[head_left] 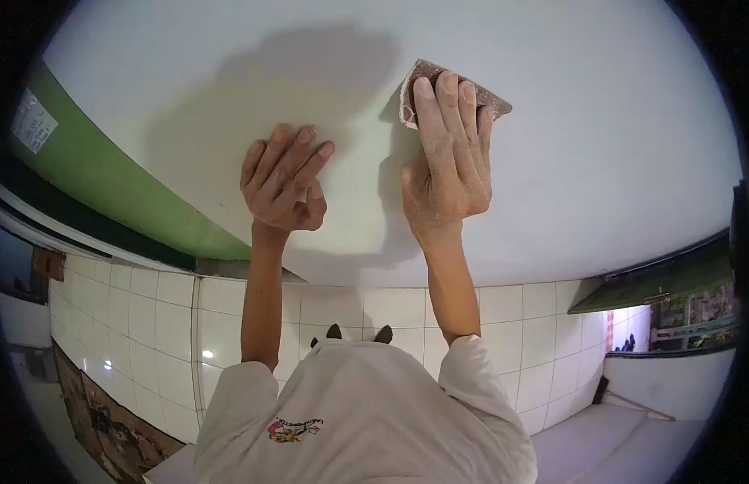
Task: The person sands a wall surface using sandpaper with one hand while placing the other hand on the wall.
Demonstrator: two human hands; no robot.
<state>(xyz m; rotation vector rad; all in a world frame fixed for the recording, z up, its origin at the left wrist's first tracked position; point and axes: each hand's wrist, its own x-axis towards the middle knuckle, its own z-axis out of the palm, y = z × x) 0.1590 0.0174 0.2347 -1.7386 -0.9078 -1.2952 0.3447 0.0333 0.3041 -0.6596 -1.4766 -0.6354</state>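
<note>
My right hand (451,153), coated in pale dust, presses a folded brown sheet of sandpaper (495,102) against the white wall (584,161). Its fingers lie over the sheet, whose edges look worn and whitened. To the left, my left hand (284,177) is held at the wall with its fingers stretched out and a little apart, and it holds nothing. Whether its fingertips touch the wall I cannot tell. A shadow of my head and arms falls across the wall.
A green-painted band (124,153) bearing a paper note (33,121) borders the wall at left. White tiles (334,306) cover the floor under my feet. At right are a dark green door (657,282) and an opening with daylight. A brown patterned mat (100,411) lies lower left.
</note>
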